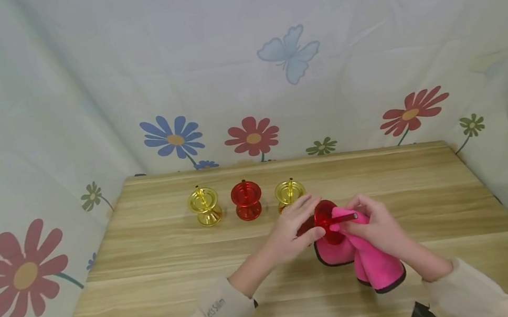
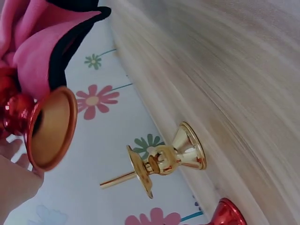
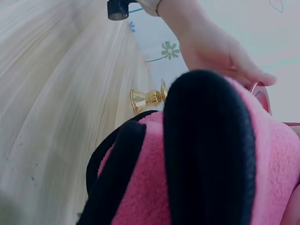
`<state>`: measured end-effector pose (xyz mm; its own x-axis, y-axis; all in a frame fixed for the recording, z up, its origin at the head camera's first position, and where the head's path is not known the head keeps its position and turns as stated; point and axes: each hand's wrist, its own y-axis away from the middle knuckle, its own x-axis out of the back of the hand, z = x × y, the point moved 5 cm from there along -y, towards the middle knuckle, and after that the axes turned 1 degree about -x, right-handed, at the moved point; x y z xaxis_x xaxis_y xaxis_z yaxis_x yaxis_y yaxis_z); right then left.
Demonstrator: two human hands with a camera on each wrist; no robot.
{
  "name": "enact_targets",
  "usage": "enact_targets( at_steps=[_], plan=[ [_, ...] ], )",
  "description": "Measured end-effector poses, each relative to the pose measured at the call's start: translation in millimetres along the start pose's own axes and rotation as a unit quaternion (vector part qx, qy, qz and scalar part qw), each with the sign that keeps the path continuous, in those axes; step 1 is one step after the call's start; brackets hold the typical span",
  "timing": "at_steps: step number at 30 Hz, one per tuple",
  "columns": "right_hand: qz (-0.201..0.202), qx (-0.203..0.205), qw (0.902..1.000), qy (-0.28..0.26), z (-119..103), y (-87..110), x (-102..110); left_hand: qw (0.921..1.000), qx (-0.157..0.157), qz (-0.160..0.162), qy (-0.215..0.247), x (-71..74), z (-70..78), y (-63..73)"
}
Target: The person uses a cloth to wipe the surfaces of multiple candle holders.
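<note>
My left hand (image 1: 293, 230) grips a red metal candle holder (image 1: 321, 214), tilted so its dish and central spike face right. In the left wrist view the hollow base of the red candle holder (image 2: 54, 129) shows, orange-toned inside. A pink cloth (image 1: 378, 262) with black edging is pinched in my right hand (image 1: 376, 225), pressed to the dish beside the spike. The cloth (image 3: 145, 183) fills much of the right wrist view and hides most of the right hand there. Just behind my left hand stands a gold candle holder (image 1: 289, 191), partly covered by it.
Upright in a row toward the back of the wooden table (image 1: 157, 297) are another gold candle holder (image 1: 204, 201) and a red candle holder (image 1: 246, 196). A white curtain (image 1: 202, 43) printed with flowers and a butterfly hangs behind the table. A black strap end (image 1: 424, 313) shows near the right sleeve.
</note>
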<state>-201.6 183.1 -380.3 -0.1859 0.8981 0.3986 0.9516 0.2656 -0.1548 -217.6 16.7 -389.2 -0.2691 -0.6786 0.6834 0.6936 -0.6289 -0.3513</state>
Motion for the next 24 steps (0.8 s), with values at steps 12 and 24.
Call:
enact_targets(
  at_steps=[12,24],
  plan=[
    [-0.007,0.018,0.9998,0.0,-4.4,1.7,-1.0,0.9987,0.008,-0.021,-0.047,-1.9,7.1,-5.4],
    [-0.019,0.009,0.9995,-0.023,-0.4,0.6,0.9,0.9939,0.057,-0.03,0.09,5.0,-3.9,-4.6]
  ],
)
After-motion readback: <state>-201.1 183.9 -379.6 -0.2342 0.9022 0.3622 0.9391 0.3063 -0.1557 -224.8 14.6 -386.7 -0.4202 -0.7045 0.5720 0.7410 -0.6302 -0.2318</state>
